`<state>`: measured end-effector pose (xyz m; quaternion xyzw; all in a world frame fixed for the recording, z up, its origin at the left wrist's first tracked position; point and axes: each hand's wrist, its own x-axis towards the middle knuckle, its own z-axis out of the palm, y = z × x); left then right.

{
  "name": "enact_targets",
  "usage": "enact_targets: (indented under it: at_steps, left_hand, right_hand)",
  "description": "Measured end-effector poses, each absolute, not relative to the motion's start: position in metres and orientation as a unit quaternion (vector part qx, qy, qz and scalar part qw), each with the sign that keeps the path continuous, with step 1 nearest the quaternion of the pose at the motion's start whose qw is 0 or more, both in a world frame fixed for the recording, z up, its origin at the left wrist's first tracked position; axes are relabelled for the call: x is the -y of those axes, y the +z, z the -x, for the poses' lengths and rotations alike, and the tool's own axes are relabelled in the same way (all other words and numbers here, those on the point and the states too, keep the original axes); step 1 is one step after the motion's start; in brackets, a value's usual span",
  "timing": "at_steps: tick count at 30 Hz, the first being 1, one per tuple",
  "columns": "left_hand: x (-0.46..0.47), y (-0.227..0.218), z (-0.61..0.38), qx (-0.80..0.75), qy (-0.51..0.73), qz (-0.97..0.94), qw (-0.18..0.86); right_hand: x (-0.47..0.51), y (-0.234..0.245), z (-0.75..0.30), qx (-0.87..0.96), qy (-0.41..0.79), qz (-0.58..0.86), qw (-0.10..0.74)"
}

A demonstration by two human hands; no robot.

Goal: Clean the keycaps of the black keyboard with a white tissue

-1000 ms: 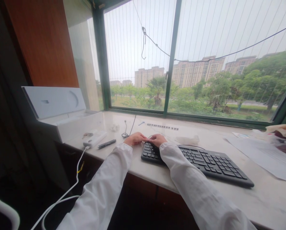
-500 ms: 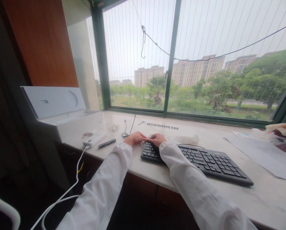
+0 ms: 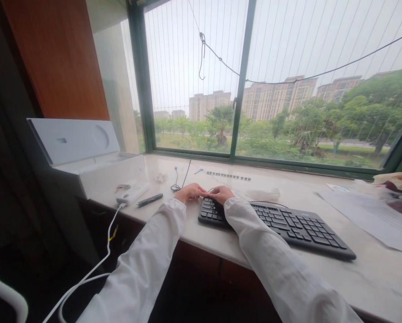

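Observation:
Both my arms in white sleeves reach to the far left end of a black keyboard (image 3: 288,226) lying on a pale stone sill (image 3: 322,197). My left hand (image 3: 189,192) and my right hand (image 3: 222,194) meet fingertip to fingertip just above the keyboard's top left corner. Their fingers are curled and pinched together over something small that I cannot make out. A thin black cable (image 3: 181,178) runs from beside my left hand toward the window.
Left on the sill stand an open white box (image 3: 86,157), a white device (image 3: 133,194) with a white cord hanging off the edge, and a black pen (image 3: 150,200). Crumpled tissue (image 3: 264,194), a strip of small parts (image 3: 228,175) and papers (image 3: 369,215) lie to the right.
Both hands stay pinched together at the keyboard's corner, with only slight finger movement. The view has shifted a little.

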<state>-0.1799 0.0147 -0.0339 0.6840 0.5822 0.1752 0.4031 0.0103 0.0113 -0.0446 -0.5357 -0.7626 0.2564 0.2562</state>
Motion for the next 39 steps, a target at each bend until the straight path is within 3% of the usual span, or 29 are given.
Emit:
enact_targets:
  at_steps: [24, 33, 36, 39]
  left_hand:
    - [-0.017, -0.012, 0.173, -0.572, 0.100, -0.733, 0.356]
    - [-0.008, -0.023, 0.182, -0.547, 0.168, -0.722, 0.389]
    - [-0.010, -0.028, 0.184, -0.557, 0.189, -0.726, 0.356]
    - [-0.012, -0.031, 0.181, -0.565, 0.216, -0.765, 0.220]
  right_hand:
    - [0.009, -0.035, 0.000, 0.727, 0.217, 0.609, 0.233]
    - [0.009, -0.031, -0.003, 0.734, 0.222, 0.598, 0.234]
    - [0.007, -0.030, -0.007, 0.732, 0.198, 0.601, 0.251]
    - [0.009, -0.024, -0.013, 0.720, 0.156, 0.620, 0.271]
